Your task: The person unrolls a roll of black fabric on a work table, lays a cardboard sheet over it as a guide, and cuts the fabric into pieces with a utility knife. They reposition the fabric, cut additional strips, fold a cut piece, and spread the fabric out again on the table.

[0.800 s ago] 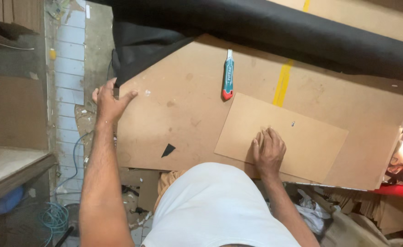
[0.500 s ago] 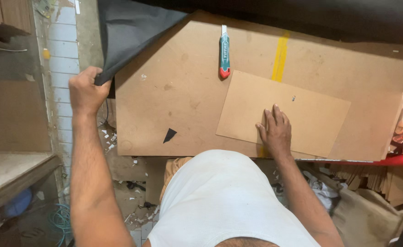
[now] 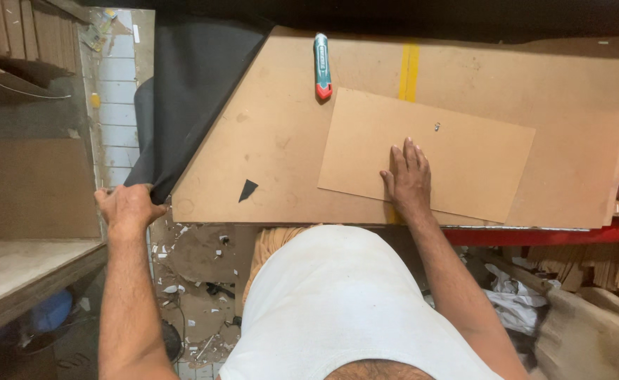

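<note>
My left hand (image 3: 128, 209) is closed on the corner of a black sheet (image 3: 186, 98) that hangs off the left edge of a large brown board (image 3: 570, 162). My right hand (image 3: 408, 176) lies flat, fingers apart, on a smaller rectangular brown board (image 3: 464, 151) that rests on the large one. A teal and red utility knife (image 3: 321, 67) lies on the large board, just above the small board's upper left corner. A small black triangular scrap (image 3: 247, 189) sits near the large board's front edge.
A yellow tape stripe (image 3: 409, 70) crosses the large board. A red table edge (image 3: 549, 234) shows below it. Scraps litter the floor (image 3: 190, 281) on the left. A wooden shelf (image 3: 14, 271) stands at the left, white rags (image 3: 517, 302) at the right.
My left hand has pulled the black sheet's corner down and to the left, off the board. More of the sheet now drapes over the left edge. My right hand stays on the small board.
</note>
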